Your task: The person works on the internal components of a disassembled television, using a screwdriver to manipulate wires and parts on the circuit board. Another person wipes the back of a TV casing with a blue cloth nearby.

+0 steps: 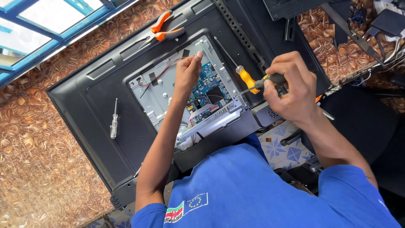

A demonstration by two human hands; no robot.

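- Left hand (188,69): positioned over the open rear compartment of the television (97,101), with fingers pinched together at their tips. What they pinch, if anything, cannot be told.
- Right hand (293,90): located at 3 o'clock from the left hand, fingers wrapped fully around the black-and-yellow handle of a screwdriver (263,82). The shaft points toward 9 o'clock, at the circuit board.
- Circuit board (209,84): blue, seated inside the grey metal tray (162,95) at the centre of the television back, directly below the left hand.
- Second screwdriver (236,63): yellow handle, long shaft, lying on the television back just beside the right hand, at 10 o'clock from it.
- Pliers (164,29): orange handles, resting on the television back at 12 o'clock from the tray.
- Small tester screwdriver (114,122): clear handle, lying on the television back at 9 o'clock from the tray.
- Television: face down on a brown patterned surface (38,160).
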